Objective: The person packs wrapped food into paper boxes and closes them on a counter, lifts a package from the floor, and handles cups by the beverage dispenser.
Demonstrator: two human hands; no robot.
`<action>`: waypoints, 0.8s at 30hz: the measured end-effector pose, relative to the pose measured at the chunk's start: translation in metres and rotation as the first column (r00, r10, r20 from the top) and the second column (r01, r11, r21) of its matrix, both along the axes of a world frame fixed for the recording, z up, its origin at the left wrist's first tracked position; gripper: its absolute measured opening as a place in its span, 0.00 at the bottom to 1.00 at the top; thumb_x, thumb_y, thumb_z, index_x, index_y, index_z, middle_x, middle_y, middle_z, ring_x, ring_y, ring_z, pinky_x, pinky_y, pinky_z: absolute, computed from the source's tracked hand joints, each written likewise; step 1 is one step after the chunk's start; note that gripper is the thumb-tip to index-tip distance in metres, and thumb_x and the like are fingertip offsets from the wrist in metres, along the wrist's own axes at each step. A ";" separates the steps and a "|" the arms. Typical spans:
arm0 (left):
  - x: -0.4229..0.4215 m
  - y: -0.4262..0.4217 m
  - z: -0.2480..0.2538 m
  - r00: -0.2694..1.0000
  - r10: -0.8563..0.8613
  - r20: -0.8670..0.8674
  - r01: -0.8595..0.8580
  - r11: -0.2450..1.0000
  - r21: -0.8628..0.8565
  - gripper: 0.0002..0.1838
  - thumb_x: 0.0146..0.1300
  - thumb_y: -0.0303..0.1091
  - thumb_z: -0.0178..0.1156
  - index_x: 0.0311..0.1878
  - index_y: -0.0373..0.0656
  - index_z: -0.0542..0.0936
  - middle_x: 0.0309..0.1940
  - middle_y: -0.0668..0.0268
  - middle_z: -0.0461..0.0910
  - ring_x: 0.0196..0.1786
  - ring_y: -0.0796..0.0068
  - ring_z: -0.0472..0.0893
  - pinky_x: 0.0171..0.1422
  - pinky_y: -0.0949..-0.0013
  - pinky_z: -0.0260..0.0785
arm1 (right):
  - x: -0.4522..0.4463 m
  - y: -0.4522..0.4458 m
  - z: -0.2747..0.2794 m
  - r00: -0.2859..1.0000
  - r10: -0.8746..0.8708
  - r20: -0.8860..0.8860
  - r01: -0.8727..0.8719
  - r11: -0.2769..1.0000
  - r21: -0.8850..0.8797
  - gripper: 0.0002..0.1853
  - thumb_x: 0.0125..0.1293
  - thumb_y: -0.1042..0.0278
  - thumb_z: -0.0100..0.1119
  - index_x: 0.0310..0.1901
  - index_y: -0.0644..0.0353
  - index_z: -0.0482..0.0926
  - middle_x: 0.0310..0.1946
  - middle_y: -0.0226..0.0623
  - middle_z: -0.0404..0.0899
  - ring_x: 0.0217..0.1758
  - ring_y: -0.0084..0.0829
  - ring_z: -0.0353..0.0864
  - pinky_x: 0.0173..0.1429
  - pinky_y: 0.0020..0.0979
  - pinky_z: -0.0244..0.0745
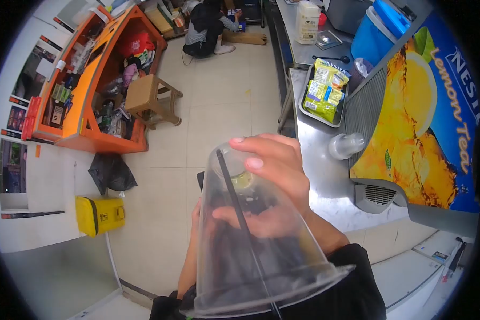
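A large clear plastic cup [213, 266] is tilted close to the camera, its wide rim toward me and its base farther off. My right hand [280, 165] is closed round the cup near its base, with the thumb visible through the plastic. A black straw [240, 218] runs lengthwise along the cup. Behind the cup's left side, my left hand [196, 216] shows only a narrow part; its fingers are hidden. The edge of a dark object [200, 180] shows just above it, too covered to identify.
A person [204, 29] crouches at the back. Left are an orange shelf [85, 106], stool [142, 95], black bag [112, 173] and yellow bin [98, 215]. Right, a metal counter [325, 186] holds a tray [303, 101] of packets, clear cups [346, 145] and a drinks machine [377, 197].
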State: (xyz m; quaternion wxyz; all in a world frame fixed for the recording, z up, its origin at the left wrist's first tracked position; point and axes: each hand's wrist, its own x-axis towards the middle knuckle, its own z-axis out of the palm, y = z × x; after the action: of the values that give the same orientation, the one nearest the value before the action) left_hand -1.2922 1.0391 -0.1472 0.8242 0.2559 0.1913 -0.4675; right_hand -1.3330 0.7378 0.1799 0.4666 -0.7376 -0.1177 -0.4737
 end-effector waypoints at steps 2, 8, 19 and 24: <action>0.001 -0.001 0.002 1.000 -0.010 -0.008 0.010 1.000 -0.003 0.32 0.70 0.51 0.59 0.71 0.44 0.69 0.66 0.60 0.73 0.68 0.61 0.72 0.73 0.55 0.65 | 0.000 0.001 0.001 0.999 -0.051 0.010 0.051 0.998 -0.026 0.36 0.46 0.64 0.79 0.59 0.56 0.75 0.58 0.48 0.76 0.55 0.46 0.75 0.59 0.44 0.70; 0.002 0.003 0.003 0.997 -0.055 -0.056 0.056 0.998 0.014 0.33 0.70 0.51 0.58 0.72 0.45 0.67 0.68 0.60 0.72 0.69 0.61 0.71 0.74 0.55 0.64 | 0.000 0.000 0.002 0.979 -0.187 0.087 0.193 0.979 -0.070 0.35 0.44 0.63 0.80 0.57 0.52 0.76 0.57 0.49 0.77 0.53 0.43 0.75 0.56 0.42 0.72; 0.012 -0.014 0.023 0.998 -0.029 0.061 0.031 0.999 -0.023 0.33 0.74 0.54 0.51 0.73 0.41 0.65 0.69 0.57 0.71 0.70 0.57 0.71 0.75 0.52 0.62 | 0.015 -0.012 -0.018 0.967 -0.238 0.093 0.246 0.965 -0.094 0.38 0.45 0.62 0.81 0.58 0.50 0.70 0.56 0.49 0.78 0.55 0.46 0.74 0.55 0.43 0.75; 0.009 -0.028 0.046 0.993 -0.003 0.115 0.010 0.998 -0.065 0.29 0.76 0.51 0.46 0.71 0.40 0.67 0.67 0.56 0.73 0.68 0.58 0.73 0.74 0.53 0.63 | 0.008 -0.011 -0.007 0.965 -0.228 0.131 0.245 0.960 -0.136 0.39 0.46 0.60 0.82 0.58 0.48 0.66 0.56 0.49 0.76 0.54 0.46 0.73 0.55 0.43 0.75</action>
State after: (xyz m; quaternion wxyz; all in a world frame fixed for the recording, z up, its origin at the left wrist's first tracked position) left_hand -1.2830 1.0111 -0.1010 0.8403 0.2560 0.1273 -0.4607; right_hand -1.3252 0.7265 0.1728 0.3417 -0.7515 -0.0904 -0.5571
